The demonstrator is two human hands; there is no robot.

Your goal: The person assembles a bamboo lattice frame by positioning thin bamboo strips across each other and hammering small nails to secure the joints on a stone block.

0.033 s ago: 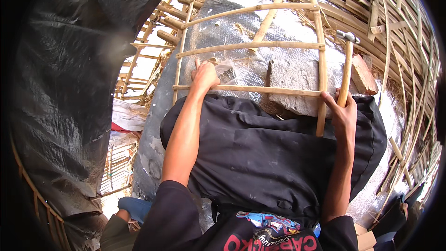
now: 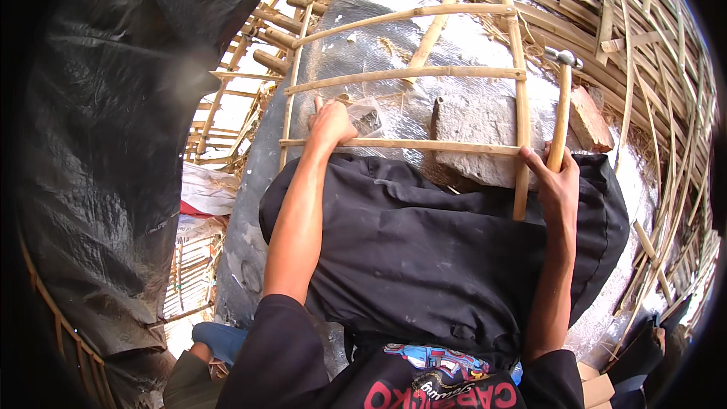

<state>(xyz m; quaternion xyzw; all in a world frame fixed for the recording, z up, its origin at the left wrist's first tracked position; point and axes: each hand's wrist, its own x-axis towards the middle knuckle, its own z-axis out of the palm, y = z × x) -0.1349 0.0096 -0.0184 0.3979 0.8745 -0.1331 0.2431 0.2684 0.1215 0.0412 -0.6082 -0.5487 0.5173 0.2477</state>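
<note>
My right hand (image 2: 559, 182) is wrapped round the wooden handle of a hammer (image 2: 561, 113), its metal head upward. The thumb of that hand rests at the right joint of a bamboo frame (image 2: 447, 73), a ladder-like grid of split strips lying before me. Across the nearest strip reaches my left hand (image 2: 332, 123), its fingers mostly curled. Beside it is a small clear plastic container (image 2: 366, 117) with dark bits in it. Whatever those fingertips may hold is hidden. Under the frame's near right part lies a rough grey block (image 2: 485, 132).
A reddish brick (image 2: 591, 121) lies right of the hammer. Bamboo slats (image 2: 575, 4) are stacked at the far right. Black plastic sheeting (image 2: 106, 144) hangs on the left. Dark cloth (image 2: 424, 242) covers my lap. Silvery sheeting (image 2: 348, 30) lies beneath the frame.
</note>
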